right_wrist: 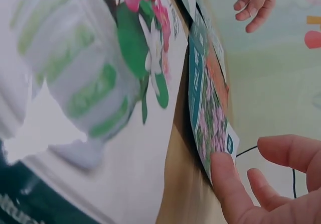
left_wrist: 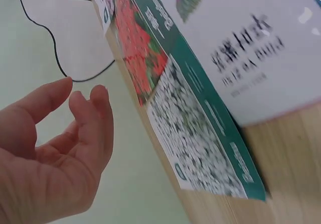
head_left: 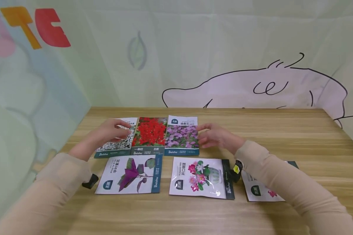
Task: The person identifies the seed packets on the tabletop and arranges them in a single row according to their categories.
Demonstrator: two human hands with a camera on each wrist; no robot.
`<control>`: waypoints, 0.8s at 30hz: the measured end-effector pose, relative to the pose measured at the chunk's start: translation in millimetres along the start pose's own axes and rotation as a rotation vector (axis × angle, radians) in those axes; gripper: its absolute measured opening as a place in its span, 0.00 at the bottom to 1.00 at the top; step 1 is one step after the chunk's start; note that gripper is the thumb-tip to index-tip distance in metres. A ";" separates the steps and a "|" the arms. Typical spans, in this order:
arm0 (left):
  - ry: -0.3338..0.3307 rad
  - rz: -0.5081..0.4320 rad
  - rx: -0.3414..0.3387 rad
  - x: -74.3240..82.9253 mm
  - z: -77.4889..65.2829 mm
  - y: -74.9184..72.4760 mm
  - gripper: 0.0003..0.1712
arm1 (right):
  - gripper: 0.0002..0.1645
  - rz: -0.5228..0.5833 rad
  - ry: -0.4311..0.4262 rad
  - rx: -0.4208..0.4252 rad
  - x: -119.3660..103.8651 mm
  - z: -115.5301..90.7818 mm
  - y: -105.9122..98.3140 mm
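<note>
Three seed packets lie side by side in the back row: white flowers [head_left: 119, 147], red flowers [head_left: 150, 132] and purple flowers [head_left: 181, 138]. Over the white-flower packet hovers my left hand [head_left: 113, 131], fingers loosely bent and holding nothing; the left wrist view shows space between its thumb and fingertips. My right hand [head_left: 216, 135] is at the right edge of the purple-flower packet. In the right wrist view, a right fingertip [right_wrist: 222, 169] overlaps that packet's edge, and the fingers grip nothing.
Nearer me lie a purple-leaf packet [head_left: 132, 174], a potted-flower packet [head_left: 201, 178] and another packet [head_left: 261, 187] partly hidden under my right sleeve. The wooden table [head_left: 153, 215] ends at a backdrop [head_left: 111, 65] with printed drawings.
</note>
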State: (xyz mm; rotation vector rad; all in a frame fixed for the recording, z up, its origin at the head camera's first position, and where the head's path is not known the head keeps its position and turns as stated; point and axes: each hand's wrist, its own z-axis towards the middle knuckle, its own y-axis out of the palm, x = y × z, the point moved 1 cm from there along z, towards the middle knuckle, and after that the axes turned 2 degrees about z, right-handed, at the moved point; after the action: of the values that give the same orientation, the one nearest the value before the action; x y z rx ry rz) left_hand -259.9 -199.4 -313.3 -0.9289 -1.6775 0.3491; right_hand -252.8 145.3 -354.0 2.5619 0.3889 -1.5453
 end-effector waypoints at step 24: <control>-0.140 0.015 -0.183 -87.6 -53.7 -50.6 0.40 | 0.28 0.188 0.014 -0.115 0.8 -23.6 63.0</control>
State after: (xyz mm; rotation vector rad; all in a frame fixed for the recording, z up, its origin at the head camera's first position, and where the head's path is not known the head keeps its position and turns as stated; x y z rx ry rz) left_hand -225.5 -308.2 -322.6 -1.0736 -1.8544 0.2787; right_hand -214.6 90.6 -345.3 2.4443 0.2234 -1.3985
